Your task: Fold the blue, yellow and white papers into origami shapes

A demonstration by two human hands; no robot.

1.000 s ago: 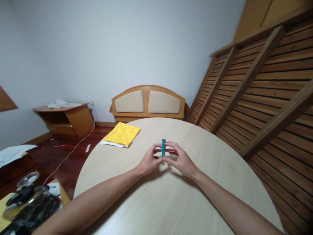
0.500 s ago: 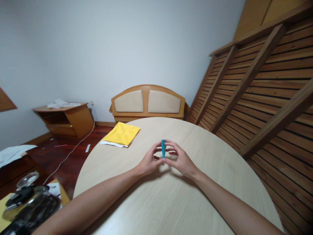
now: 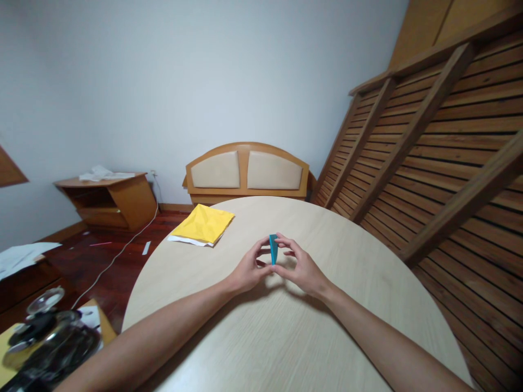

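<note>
A small teal piece [image 3: 273, 250], which looks like folded paper, stands on edge between my hands above the table. Its side bows slightly, and fingers cover part of it. My left hand [image 3: 252, 265] grips it from the left, thumb at the bottom end and fingers at the upper part. From the right, my right hand [image 3: 301, 267] pinches the same piece, with its thumb low and fingertips near the top; some of its other fingers are spread off it. Both thumbs meet at the lower end.
The round pale wooden table [image 3: 327, 326] carries a creased yellow sheet [image 3: 206, 223] over a white one at the far left. Beyond stand a headboard [image 3: 245, 193] and a low cabinet [image 3: 134, 201]. Wooden slats [image 3: 449, 179] lean at right; dark clutter [image 3: 57, 348] sits lower left.
The teal piece has changed from a narrow wedge to a slightly bowed shape. My right fingers have shifted a little on it; both arms stay in place.
</note>
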